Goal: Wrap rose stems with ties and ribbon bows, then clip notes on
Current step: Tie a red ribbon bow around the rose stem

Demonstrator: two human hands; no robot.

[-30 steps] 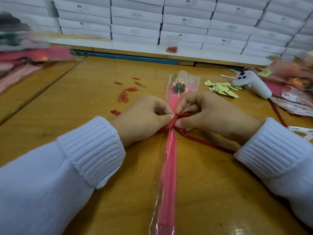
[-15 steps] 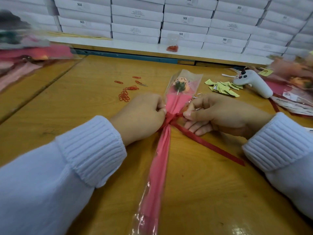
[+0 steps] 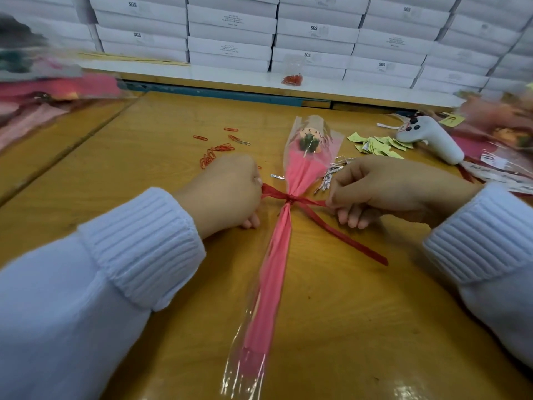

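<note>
Held the hands apart, one on either side of the wrapped rose point(image 3: 277, 255). Gripped one end of the red ribbon point(image 3: 291, 199) in the curled left hand point(image 3: 227, 194), just left of the clear sleeve. Pinched the other side of the ribbon between thumb and forefinger of the right hand point(image 3: 383, 192), with the remaining fingers curled down toward the tabletop point(image 3: 346, 313). Had the ribbon knotted round the sleeve's narrow neck below the bloom, with one loose tail trailing rightward and nearer across the wood. Had the rose lying flat and lengthwise at mid-tabletop, bloom end away. Had red paper clips point(image 3: 215, 153) scattered beyond the left hand, silver twist ties point(image 3: 331, 176) just beside the right hand, yellow notes point(image 3: 377, 144) and a white controller point(image 3: 432, 140) farther right.
</note>
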